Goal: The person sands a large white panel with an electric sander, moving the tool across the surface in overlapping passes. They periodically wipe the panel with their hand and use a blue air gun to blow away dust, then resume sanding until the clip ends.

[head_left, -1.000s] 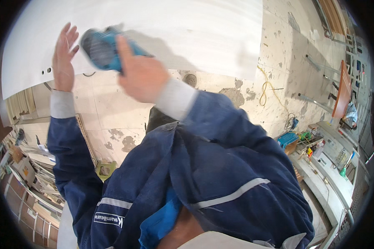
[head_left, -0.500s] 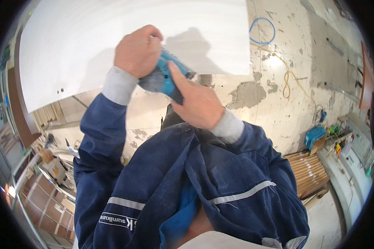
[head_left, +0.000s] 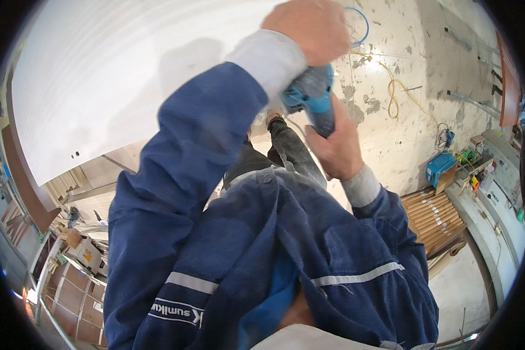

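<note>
With both hands I hold a teal and black handheld power tool (head_left: 318, 104) at the right end of a large white board (head_left: 116, 87). My left hand (head_left: 309, 30) is closed over the tool's far end and hides most of it. My right hand (head_left: 339, 147) wraps round the black rear handle, nearer my body. The tool's underside is out of sight, so I cannot tell whether it touches the board. Two small dark holes show near the board's near left corner.
Yellow cord (head_left: 393, 98) and a blue hose (head_left: 366, 26) lie on the worn floor to the right. Beyond are a blue box (head_left: 440, 169) and a stack of brown strips (head_left: 431, 219). A brown panel (head_left: 29, 169) stands at the left. My legs are just below the board.
Both hands have carried the power tool right and farther from my body, toward the board's right end. My left arm now reaches across. The view has shifted slightly.
</note>
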`<state>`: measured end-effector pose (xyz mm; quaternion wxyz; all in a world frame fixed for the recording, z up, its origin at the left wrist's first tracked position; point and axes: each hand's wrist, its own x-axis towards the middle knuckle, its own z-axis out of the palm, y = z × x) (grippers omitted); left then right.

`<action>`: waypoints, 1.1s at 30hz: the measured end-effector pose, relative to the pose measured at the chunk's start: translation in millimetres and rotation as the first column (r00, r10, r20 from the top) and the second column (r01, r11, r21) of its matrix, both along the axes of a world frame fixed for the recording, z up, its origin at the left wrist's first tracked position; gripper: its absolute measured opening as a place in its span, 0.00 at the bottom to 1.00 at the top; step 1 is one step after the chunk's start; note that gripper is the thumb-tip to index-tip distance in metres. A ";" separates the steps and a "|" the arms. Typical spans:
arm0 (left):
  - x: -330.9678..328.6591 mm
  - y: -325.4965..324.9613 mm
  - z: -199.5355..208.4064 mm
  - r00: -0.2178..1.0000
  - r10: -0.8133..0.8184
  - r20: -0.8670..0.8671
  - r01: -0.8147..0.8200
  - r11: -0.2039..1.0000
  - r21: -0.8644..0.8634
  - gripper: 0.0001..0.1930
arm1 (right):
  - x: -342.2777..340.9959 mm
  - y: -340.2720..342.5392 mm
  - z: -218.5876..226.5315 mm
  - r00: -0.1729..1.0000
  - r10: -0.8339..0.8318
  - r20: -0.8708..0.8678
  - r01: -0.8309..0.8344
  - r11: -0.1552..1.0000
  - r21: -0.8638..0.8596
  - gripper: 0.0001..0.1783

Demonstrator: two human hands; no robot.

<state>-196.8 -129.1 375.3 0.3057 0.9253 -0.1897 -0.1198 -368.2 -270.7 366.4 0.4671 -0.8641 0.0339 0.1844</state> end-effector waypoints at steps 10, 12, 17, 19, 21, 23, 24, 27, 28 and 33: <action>-14.7 200.2 -23.4 0.957 0.286 0.038 -0.284 0.957 -0.050 0.15 | 60.2 103.5 4.9 0.889 0.451 -0.084 -0.448 0.892 0.054 0.46; -46.3 231.1 -17.8 0.967 0.214 -0.139 -0.230 0.966 -0.114 0.15 | 59.0 102.5 2.0 0.829 0.556 -0.061 -0.552 0.831 0.069 0.45; -121.4 200.5 -16.4 0.810 0.321 -0.490 -0.460 0.866 -0.194 0.11 | 29.5 46.6 0.2 0.727 0.667 -0.162 -0.662 0.744 0.093 0.43; -125.5 155.0 -25.0 0.822 0.288 -0.491 -0.468 0.832 -0.297 0.11 | 12.8 8.7 3.4 0.771 0.619 -0.149 -0.609 0.785 0.111 0.43; -119.8 108.9 -29.3 0.860 0.205 -0.467 -0.412 0.820 -0.398 0.10 | -2.8 -28.6 7.0 0.842 0.528 -0.110 -0.517 0.848 0.114 0.42; -100.9 70.7 -34.0 0.897 0.114 -0.427 -0.304 0.861 -0.408 0.10 | -13.0 -57.2 10.0 0.907 0.402 -0.125 -0.388 0.913 0.123 0.43; -89.6 55.2 -36.0 0.913 0.053 -0.404 -0.231 0.884 -0.407 0.09 | -14.4 -66.5 10.4 0.924 0.344 -0.169 -0.329 0.938 0.112 0.43; -53.3 34.7 -39.8 0.906 -0.039 -0.422 -0.151 0.901 -0.407 0.09 | -5.3 -73.7 10.0 0.954 0.236 -0.184 -0.237 0.971 0.012 0.42; -42.1 35.1 -41.7 0.913 -0.087 -0.399 -0.119 0.879 -0.462 0.09 | 1.4 -68.6 9.5 0.959 0.236 -0.160 -0.234 0.972 0.030 0.42; -4.8 101.6 -45.5 0.921 0.014 -0.389 -0.192 0.885 -0.424 0.08 | 41.5 -14.7 1.7 0.940 0.315 -0.129 -0.305 0.948 0.093 0.42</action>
